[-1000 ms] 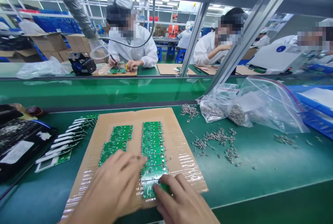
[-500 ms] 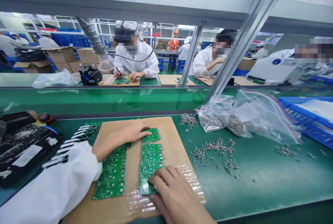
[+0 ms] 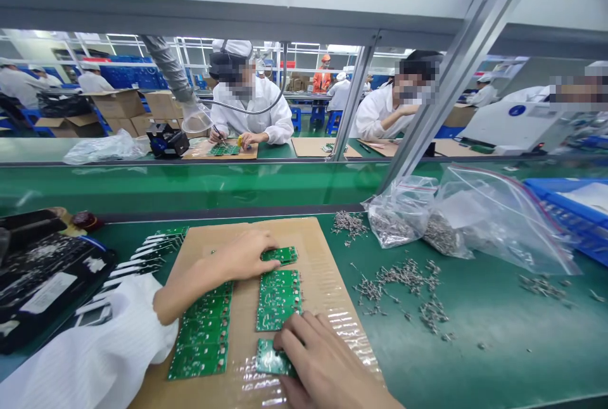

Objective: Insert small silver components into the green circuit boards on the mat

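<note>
Green circuit boards lie in rows on a flat cardboard sheet (image 3: 327, 289) covered with shiny plastic film. My left hand (image 3: 240, 257) rests on the cardboard, its fingertips at the edge of a small green circuit board (image 3: 279, 256). A white sleeve (image 3: 90, 352) covers that forearm. One row of boards (image 3: 202, 333) lies below my left wrist, and a second block of boards (image 3: 278, 300) sits to its right. My right hand (image 3: 323, 358) lies over a single green circuit board (image 3: 270, 357) at the near end, with my fingers on it and part of it hidden.
Fanned boards with white strips (image 3: 152, 247) lie left of the cardboard, beside a black mat with labels (image 3: 47, 282). Plastic bags of metal pins (image 3: 403, 219) and loose pins (image 3: 399, 285) lie on the green bench. A blue tray (image 3: 570, 206) stands right, beyond which co-workers sit behind a metal-framed partition.
My left hand has moved from the near boards to the far side of the cardboard, bringing the white sleeve into view. The nearest board under my right hand now sits apart from its row.
</note>
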`<state>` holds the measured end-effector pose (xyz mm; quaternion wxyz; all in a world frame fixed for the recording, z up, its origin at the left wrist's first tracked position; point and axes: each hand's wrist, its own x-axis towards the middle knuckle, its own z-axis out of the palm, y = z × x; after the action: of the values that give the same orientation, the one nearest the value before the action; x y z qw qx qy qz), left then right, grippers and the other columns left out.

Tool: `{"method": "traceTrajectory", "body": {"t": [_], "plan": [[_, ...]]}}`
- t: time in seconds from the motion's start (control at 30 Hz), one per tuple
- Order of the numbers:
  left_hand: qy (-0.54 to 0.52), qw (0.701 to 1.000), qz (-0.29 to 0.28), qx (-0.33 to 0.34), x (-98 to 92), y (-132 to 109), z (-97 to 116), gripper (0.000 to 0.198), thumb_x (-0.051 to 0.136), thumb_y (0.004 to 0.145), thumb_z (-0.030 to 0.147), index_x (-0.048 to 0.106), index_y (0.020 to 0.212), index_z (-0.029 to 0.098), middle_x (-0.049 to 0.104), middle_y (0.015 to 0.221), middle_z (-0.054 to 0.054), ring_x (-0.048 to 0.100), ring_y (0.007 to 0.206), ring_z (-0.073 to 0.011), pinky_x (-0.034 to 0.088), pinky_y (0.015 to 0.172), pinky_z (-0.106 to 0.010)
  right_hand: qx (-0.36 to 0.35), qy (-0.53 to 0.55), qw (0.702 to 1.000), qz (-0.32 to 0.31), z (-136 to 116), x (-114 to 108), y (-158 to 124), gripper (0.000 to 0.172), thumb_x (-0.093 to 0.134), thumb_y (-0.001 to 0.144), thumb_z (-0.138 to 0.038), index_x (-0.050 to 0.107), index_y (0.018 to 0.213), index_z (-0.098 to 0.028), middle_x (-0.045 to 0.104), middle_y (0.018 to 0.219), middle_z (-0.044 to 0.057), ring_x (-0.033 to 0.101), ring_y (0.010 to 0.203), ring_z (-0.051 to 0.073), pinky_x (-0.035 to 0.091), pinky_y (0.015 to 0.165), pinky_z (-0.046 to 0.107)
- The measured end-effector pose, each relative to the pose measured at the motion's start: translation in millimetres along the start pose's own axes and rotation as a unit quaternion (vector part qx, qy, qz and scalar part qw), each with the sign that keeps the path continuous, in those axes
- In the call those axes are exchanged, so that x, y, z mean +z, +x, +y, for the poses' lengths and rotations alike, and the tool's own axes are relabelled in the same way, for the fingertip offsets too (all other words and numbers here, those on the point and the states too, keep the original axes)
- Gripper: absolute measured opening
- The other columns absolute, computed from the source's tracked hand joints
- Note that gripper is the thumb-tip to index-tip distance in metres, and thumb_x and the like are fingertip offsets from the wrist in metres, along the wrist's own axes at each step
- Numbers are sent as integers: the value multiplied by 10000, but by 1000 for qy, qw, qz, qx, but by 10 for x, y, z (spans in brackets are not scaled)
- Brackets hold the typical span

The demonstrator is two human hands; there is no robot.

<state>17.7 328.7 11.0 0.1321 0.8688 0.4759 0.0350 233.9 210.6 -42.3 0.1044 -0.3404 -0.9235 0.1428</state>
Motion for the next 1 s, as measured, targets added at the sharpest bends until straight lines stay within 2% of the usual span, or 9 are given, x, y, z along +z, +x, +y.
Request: {"method": "traceTrajectory", "body": {"t": [0.13,0.27,0.33,0.4,0.47,0.6,0.7,0.8,1.0], "plan": [[9,1000,-10,-6,59,7,51,388,546,922,436,661,1191,181,690,1151,-132,646,1055,-310,488,877,-400,9,-2,1000,-5,-34,-37,13,278,700,834,-229,572,1080,-215,657,1025,57,604,917,255,477,792,370],[25,1000,-4,-7,-25,12,62,320,540,900,381,688,1053,141,709,1050,-158,662,979,-340,497,823,-424,12,-3,999,34,-30,-177,59,210,678,853,-170,571,1030,-212,648,1014,52,595,914,242,479,778,351],[20,1000,-1,-1,-67,-17,80,291,540,895,376,690,1007,153,719,1013,-131,670,936,-312,497,802,-400,23,-2,998,53,-6,-251,112,191,658,881,-156,573,1043,-210,645,1031,55,589,935,245,479,786,354],[3,1000,-9,16,-66,-68,110,273,556,888,377,684,1040,190,731,1040,-80,677,931,-264,500,798,-352,15,-8,998,56,22,-295,164,157,635,906,-155,579,1044,-206,650,1025,55,588,929,244,479,793,364],[-13,999,-25,34,-24,-127,143,277,583,870,356,672,1091,216,733,1088,-47,680,963,-240,504,813,-323,1,-5,999,48,44,-310,190,131,618,922,-160,584,1041,-202,657,1030,57,591,926,242,479,801,368],[-21,998,-41,47,69,-203,178,310,597,857,328,653,1139,213,720,1145,-68,670,1038,-278,507,857,-356,19,46,999,11,48,-308,160,173,648,914,-198,581,1073,-214,654,1091,53,593,982,250,488,832,372],[-24,998,-47,47,75,-221,171,320,593,874,350,647,1160,216,720,1161,-74,673,1042,-289,509,861,-366,33,55,998,-8,24,-295,143,240,695,883,-215,575,1091,-210,642,1138,69,588,1023,275,495,843,391],[-22,998,-48,43,56,-238,151,312,598,875,348,651,1154,219,719,1170,-78,671,1061,-288,504,871,-359,39,44,998,-12,7,-274,159,236,711,874,-195,573,1066,-199,654,1106,74,600,983,276,498,811,392],[-16,999,-51,8,17,-281,84,333,596,892,404,650,1160,214,724,1173,-87,670,1074,-304,507,867,-371,28,70,996,42,90,-382,228,213,696,897,-174,576,1067,-215,670,1079,42,606,1004,245,492,840,370]]}}
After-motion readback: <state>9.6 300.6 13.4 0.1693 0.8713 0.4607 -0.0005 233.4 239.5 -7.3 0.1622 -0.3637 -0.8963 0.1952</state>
